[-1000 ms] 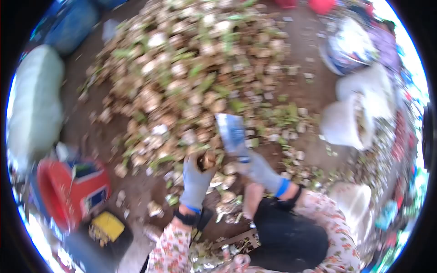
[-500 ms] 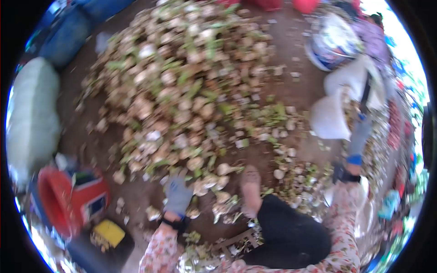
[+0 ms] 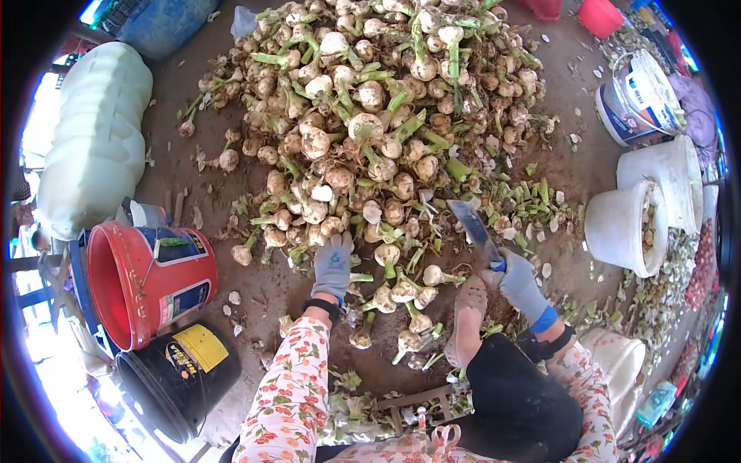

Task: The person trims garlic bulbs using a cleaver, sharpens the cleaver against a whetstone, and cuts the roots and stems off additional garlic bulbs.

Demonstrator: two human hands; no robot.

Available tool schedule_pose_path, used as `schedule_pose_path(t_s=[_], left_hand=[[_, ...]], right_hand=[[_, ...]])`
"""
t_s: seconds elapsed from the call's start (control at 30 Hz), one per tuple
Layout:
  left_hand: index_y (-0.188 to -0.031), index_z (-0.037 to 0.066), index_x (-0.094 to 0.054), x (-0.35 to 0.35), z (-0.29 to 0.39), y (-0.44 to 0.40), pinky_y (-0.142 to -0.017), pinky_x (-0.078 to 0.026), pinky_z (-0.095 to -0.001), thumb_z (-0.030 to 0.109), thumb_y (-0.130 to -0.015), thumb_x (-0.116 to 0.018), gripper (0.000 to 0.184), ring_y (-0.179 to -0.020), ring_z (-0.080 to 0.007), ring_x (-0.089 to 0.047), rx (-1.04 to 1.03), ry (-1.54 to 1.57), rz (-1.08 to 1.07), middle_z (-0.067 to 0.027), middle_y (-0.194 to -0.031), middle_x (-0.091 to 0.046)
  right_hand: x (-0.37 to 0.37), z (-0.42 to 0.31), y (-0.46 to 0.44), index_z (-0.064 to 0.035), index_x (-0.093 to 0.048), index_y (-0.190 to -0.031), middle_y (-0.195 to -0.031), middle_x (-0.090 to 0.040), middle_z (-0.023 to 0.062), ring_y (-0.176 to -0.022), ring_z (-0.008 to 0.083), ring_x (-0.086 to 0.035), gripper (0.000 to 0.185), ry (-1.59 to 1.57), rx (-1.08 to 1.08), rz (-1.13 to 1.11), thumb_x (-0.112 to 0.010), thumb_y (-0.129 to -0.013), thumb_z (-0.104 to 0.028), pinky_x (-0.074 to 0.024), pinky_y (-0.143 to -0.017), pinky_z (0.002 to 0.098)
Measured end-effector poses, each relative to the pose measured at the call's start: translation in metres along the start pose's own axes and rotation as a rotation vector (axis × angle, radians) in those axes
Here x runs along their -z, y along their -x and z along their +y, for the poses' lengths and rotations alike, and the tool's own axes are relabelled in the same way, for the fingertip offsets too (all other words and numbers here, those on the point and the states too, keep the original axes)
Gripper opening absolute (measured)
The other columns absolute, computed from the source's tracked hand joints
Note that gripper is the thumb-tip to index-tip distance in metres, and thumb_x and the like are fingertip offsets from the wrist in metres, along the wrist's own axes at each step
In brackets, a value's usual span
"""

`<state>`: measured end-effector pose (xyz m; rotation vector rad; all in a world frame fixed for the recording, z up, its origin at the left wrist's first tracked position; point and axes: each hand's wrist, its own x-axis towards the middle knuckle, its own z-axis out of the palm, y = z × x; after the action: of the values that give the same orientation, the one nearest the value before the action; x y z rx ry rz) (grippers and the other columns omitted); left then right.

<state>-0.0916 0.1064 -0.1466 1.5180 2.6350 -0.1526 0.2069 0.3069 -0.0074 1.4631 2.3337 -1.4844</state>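
A large heap of garlic bulbs [image 3: 364, 127] with green stems lies on the ground before me. My left hand [image 3: 333, 270], in a grey glove, is at the heap's near edge. Its fingers stretch forward against a pale garlic bulb [image 3: 332, 226] and are not wrapped round it. In my gloved right hand [image 3: 519, 284] is a knife [image 3: 472, 225] with a broad, dark blade pointing up and left, beside the heap. Several loose garlic bulbs [image 3: 403, 290] with short stems lie between my hands, near my foot [image 3: 465, 320].
At left are a tipped red bucket [image 3: 181, 274], a black bucket [image 3: 181, 378] and a pale plastic container [image 3: 96, 139]. White buckets [image 3: 617, 228] stand at right, one holding pieces. Cut green stems [image 3: 532, 199] and scraps litter the ground by the heap.
My right hand has brought the knife leftward from beside the white buckets to the near side of the heap. My left hand has moved forward to the bulbs. The view has shifted and sharpened.
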Motion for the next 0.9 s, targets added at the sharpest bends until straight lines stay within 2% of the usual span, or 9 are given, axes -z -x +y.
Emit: schedule_pose_path(t_s=[0.13,0.37,0.5,0.53,0.6,0.7,0.77,0.83,0.9], left_hand=[[-0.120,0.013,-0.050,0.007,-0.010,0.026,-0.079,-0.049,-0.0443,0.011,-0.072,-0.068,0.051,-0.098,-0.0372,-0.058,0.286,0.489,-0.039,-0.0145,-0.114,-0.052],[-0.123,0.011,-0.046,0.014,-0.008,0.013,-0.087,-0.046,-0.0444,0.016,-0.070,-0.071,0.059,-0.107,-0.0392,-0.053,0.419,0.449,-0.255,-0.0196,-0.120,-0.052],[-0.128,0.006,-0.043,0.006,-0.004,0.040,-0.089,-0.048,-0.0348,0.003,-0.065,-0.072,0.069,-0.104,-0.0248,-0.057,0.277,1.255,-0.024,-0.0128,-0.116,-0.055],[-0.129,0.007,-0.043,0.036,0.010,0.045,-0.092,-0.047,-0.0306,-0.006,-0.067,-0.065,0.068,-0.102,-0.0169,-0.056,0.366,1.609,-0.064,-0.0085,-0.112,-0.056],[-0.131,0.006,-0.040,0.089,0.030,0.054,-0.092,-0.047,-0.0296,-0.006,-0.067,-0.067,0.071,-0.103,-0.0164,-0.056,0.368,1.828,-0.185,-0.0093,-0.113,-0.057],[-0.136,0.003,-0.031,0.077,0.042,0.061,-0.088,-0.050,-0.0292,-0.003,-0.067,-0.073,0.081,-0.102,-0.0171,-0.058,-0.006,1.620,-0.208,-0.0104,-0.115,-0.057],[-0.138,0.002,-0.026,0.110,0.058,0.071,-0.083,-0.052,-0.0287,0.007,-0.074,-0.074,0.080,-0.096,-0.0164,-0.061,0.044,1.667,-0.205,-0.0101,-0.110,-0.060],[-0.139,0.001,-0.024,0.130,0.071,0.075,-0.080,-0.053,-0.0280,0.012,-0.078,-0.073,0.079,-0.093,-0.0160,-0.062,0.427,2.043,-0.291,-0.0105,-0.108,-0.062],[-0.143,0.002,-0.018,0.110,0.075,0.089,-0.080,-0.054,-0.0281,0.014,-0.081,-0.071,0.082,-0.094,-0.0172,-0.062,0.333,2.018,-0.173,-0.0125,-0.107,-0.062]], right_hand=[[-0.023,0.000,-0.008,0.0017,-0.057,-0.108,-0.079,-0.062,0.0150,-0.071,0.0224,-0.060,0.047,-0.144,0.084,-0.091,-0.072,-0.074,-0.027,-0.0472,-0.068,0.0328],[-0.047,-0.010,-0.018,-0.0010,-0.058,-0.108,-0.083,-0.064,0.0176,-0.076,0.0308,-0.062,0.048,-0.072,0.090,-0.211,-0.073,-0.073,-0.030,-0.0477,-0.070,0.0368],[-0.038,-0.043,-0.010,-0.0035,-0.060,-0.100,-0.074,-0.061,0.0119,-0.069,0.0249,-0.062,0.042,0.034,0.000,-0.221,-0.074,-0.073,-0.033,-0.0477,-0.066,0.0359],[-0.039,-0.052,-0.007,-0.0047,-0.060,-0.098,-0.072,-0.061,0.0104,-0.068,0.0244,-0.062,0.039,0.005,0.011,-0.234,-0.073,-0.072,-0.031,-0.0481,-0.065,0.0353],[-0.043,-0.069,-0.002,-0.0070,-0.060,-0.093,-0.068,-0.060,0.0073,-0.066,0.0232,-0.062,0.031,-0.050,0.036,-0.262,-0.072,-0.071,-0.026,-0.0489,-0.062,0.0341],[-0.050,-0.077,-0.002,-0.0070,-0.059,-0.092,-0.072,-0.060,0.0082,-0.069,0.0274,-0.063,0.033,0.294,0.627,-0.173,-0.071,-0.062,-0.016,-0.0489,-0.062,0.0373],[-0.054,-0.076,0.000,-0.0107,-0.059,-0.092,-0.072,-0.058,0.0065,-0.068,0.0306,-0.060,0.038,0.303,0.741,-0.118,-0.070,-0.055,-0.013,-0.0470,-0.059,0.0383],[-0.053,-0.079,0.004,-0.0122,-0.059,-0.093,-0.072,-0.058,0.0056,-0.066,0.0295,-0.060,0.039,0.340,0.819,-0.069,-0.070,-0.056,-0.014,-0.0463,-0.058,0.0382],[-0.053,-0.082,0.007,-0.0136,-0.058,-0.093,-0.071,-0.056,0.0051,-0.065,0.0292,-0.059,0.039,0.326,0.840,-0.065,-0.070,-0.056,-0.013,-0.0455,-0.057,0.0386]])
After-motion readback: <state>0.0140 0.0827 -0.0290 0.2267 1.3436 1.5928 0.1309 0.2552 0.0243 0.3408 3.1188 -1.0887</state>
